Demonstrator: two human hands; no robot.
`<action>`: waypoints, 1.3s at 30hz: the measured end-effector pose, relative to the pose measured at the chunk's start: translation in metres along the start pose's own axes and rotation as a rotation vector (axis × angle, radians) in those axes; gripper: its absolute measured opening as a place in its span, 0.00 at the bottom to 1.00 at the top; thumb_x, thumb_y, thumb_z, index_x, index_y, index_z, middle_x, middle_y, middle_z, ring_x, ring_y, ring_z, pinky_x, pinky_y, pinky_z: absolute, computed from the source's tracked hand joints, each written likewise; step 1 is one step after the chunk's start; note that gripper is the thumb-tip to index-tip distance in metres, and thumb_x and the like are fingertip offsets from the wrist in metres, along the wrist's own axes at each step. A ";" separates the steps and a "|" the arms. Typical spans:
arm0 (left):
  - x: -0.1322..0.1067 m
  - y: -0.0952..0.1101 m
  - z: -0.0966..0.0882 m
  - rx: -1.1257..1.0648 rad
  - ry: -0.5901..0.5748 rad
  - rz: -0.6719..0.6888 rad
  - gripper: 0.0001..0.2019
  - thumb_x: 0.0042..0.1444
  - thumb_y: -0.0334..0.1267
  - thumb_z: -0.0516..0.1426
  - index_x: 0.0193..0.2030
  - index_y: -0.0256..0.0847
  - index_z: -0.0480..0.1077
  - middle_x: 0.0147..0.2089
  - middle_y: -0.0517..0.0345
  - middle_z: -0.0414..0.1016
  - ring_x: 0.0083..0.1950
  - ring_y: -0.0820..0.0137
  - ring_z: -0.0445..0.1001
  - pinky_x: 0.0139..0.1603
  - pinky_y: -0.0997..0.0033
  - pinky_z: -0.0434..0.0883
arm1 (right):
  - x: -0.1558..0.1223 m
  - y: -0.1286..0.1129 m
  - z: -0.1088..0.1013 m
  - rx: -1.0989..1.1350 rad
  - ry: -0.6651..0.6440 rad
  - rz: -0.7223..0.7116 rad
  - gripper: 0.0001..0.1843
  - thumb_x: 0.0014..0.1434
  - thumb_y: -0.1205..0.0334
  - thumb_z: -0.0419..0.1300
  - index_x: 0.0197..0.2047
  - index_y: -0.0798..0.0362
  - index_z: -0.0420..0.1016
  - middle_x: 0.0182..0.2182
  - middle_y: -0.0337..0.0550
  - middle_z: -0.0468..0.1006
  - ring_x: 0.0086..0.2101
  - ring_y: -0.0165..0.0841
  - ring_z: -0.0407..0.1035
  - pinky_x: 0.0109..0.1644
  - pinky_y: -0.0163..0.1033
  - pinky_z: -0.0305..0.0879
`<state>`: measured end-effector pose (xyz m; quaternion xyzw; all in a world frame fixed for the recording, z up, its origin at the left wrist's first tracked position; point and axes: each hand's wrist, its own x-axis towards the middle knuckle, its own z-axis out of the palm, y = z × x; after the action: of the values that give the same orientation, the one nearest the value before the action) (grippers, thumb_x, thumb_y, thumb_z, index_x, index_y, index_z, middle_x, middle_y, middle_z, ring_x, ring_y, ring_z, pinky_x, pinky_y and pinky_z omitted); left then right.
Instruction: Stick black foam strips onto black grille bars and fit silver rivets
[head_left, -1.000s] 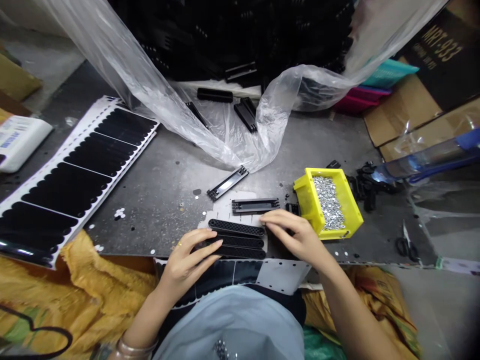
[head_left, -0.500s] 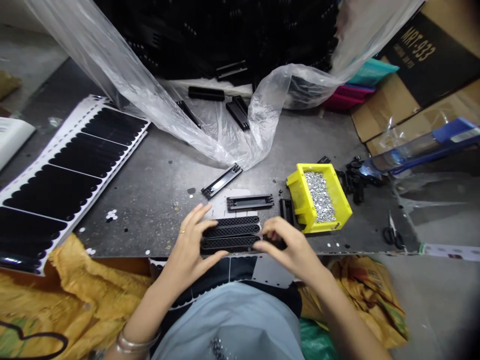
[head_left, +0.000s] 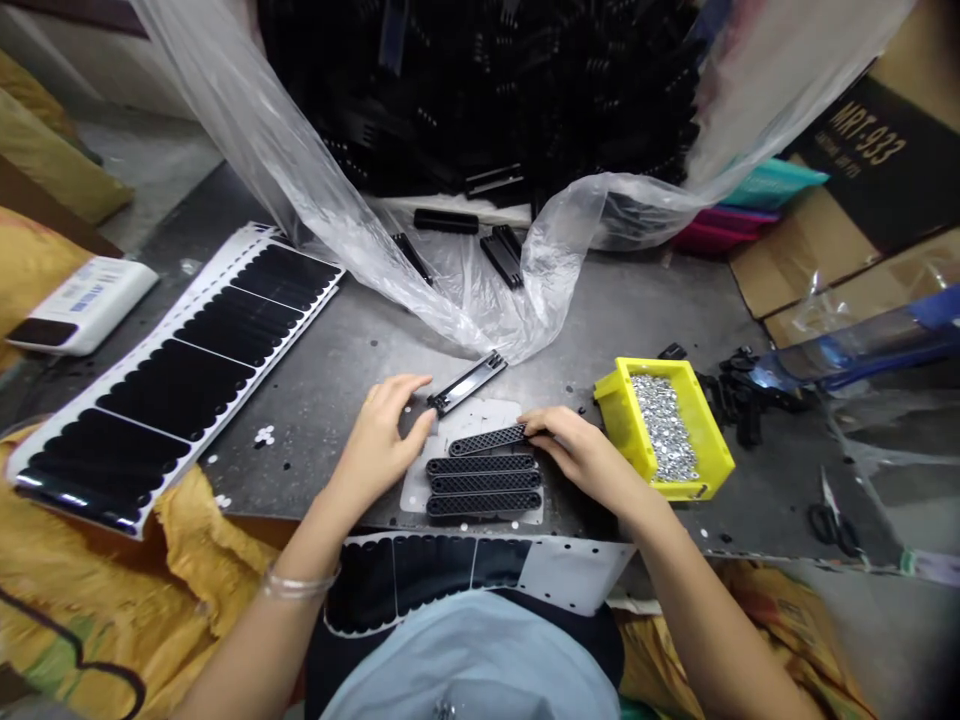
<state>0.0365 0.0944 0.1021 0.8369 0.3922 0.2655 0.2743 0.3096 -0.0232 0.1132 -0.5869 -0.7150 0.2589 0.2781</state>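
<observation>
Near the front edge of the tabletop (head_left: 315, 400), our left hand (head_left: 381, 440) is spread, thumb beside the diagonal channelled strip (head_left: 471, 384). Three textured black strips (head_left: 484, 484) lie with long axes parallel to that edge. Where a channel-up piece lay before, we now have a fourth textured strip (head_left: 487, 440), its right end angled backward, pinched by our right hand (head_left: 562, 437).

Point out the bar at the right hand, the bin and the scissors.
Bar (head_left: 487, 440): head view, middle of its patterned top face.
Bin (head_left: 708, 436): head view, its yellow right wall.
Scissors (head_left: 834, 516): head view, near where blades and handles meet.
</observation>
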 end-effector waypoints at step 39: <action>-0.035 0.024 0.037 0.071 -0.179 0.237 0.55 0.56 0.45 0.68 0.80 0.40 0.39 0.74 0.32 0.52 0.78 0.36 0.45 0.74 0.28 0.55 | -0.057 0.007 -0.097 -0.516 0.393 0.214 0.05 0.65 0.65 0.63 0.41 0.52 0.81 0.39 0.44 0.84 0.37 0.38 0.80 0.44 0.43 0.76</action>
<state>0.0538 0.0445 0.0843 0.9069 0.2738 0.2064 0.2450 0.3919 -0.0735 0.1720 -0.7482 -0.6242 -0.0208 0.2240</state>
